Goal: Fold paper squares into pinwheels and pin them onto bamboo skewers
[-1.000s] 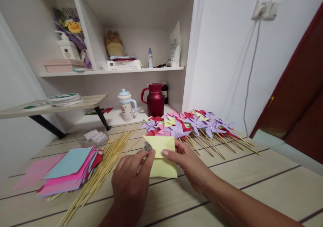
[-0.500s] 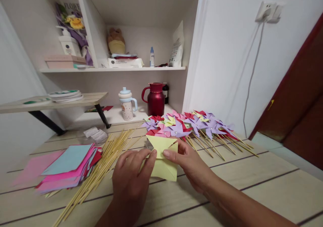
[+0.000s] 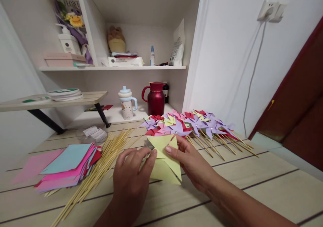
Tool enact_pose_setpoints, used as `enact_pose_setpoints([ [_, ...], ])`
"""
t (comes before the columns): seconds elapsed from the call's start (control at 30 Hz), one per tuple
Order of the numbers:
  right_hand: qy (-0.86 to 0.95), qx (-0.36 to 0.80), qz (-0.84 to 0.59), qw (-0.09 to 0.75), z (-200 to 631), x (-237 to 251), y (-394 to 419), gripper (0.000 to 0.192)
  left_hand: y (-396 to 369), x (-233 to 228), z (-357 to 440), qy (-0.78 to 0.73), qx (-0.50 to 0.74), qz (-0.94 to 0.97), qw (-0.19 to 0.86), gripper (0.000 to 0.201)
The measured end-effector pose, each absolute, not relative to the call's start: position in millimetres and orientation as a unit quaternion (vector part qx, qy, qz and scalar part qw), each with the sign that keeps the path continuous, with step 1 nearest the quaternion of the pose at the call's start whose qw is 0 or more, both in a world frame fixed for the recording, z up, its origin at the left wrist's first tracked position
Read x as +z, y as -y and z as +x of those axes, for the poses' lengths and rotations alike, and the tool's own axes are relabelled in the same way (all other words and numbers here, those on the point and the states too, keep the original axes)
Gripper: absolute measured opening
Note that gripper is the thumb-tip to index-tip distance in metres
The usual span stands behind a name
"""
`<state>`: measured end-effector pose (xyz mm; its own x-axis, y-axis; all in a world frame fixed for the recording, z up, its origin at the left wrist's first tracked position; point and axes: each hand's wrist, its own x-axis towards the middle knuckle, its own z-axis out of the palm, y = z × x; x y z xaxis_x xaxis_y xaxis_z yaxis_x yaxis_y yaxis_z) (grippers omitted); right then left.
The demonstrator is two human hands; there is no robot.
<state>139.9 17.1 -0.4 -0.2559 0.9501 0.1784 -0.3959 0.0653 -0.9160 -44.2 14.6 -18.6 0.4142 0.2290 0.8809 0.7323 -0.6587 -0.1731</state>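
A yellow paper square [image 3: 164, 168] with slits cut from its corners is between my two hands, above the wooden table. My left hand [image 3: 133, 176] pinches its left side, with the thumb near the paper's middle. On the right side, my right hand [image 3: 185, 154] grips it, thumb on top and fingers behind. One slit stands parted at the lower right corner and another at the upper right. Just beyond the paper lie several finished paper pinwheels [image 3: 194, 124] in purple, red, pink and yellow on thin sticks.
Left of my hands lie a bundle of thin wooden sticks [image 3: 101, 169] and a stack of coloured paper [image 3: 68, 159]. Behind are a clear container [image 3: 92, 133], a small raised shelf [image 3: 93, 97], a lidded cup [image 3: 127, 104] and a red jug [image 3: 156, 99].
My right thumb has shifted slightly right and up along the yellow paper. The slit at its lower right has opened, and the right-hand flaps have turned a little.
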Motion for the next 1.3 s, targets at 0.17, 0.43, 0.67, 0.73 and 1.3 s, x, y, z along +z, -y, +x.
enact_pose_setpoints([
  [0.17,0.488,0.609,-0.32,0.538,139,-2,-17,0.055,-13,-16,-43,0.292,-0.455,-0.791,0.286,0.024],
  [0.43,0.48,0.593,-0.351,0.544,141,-4,-18,0.058,-13,-18,-41,0.307,-0.458,-0.795,0.251,0.027],
  [0.67,0.498,0.562,-0.342,0.565,143,-1,-21,0.055,-16,-25,-36,0.314,-0.454,-0.821,0.146,0.035],
  [0.73,0.5,0.556,-0.347,0.566,146,-1,-24,0.056,-17,-30,-36,0.326,-0.477,-0.814,0.064,0.05],
  [1.3,0.52,0.592,-0.36,0.5,159,-3,-36,0.058,-29,-15,-33,0.444,-0.486,-0.515,-0.549,0.04],
])
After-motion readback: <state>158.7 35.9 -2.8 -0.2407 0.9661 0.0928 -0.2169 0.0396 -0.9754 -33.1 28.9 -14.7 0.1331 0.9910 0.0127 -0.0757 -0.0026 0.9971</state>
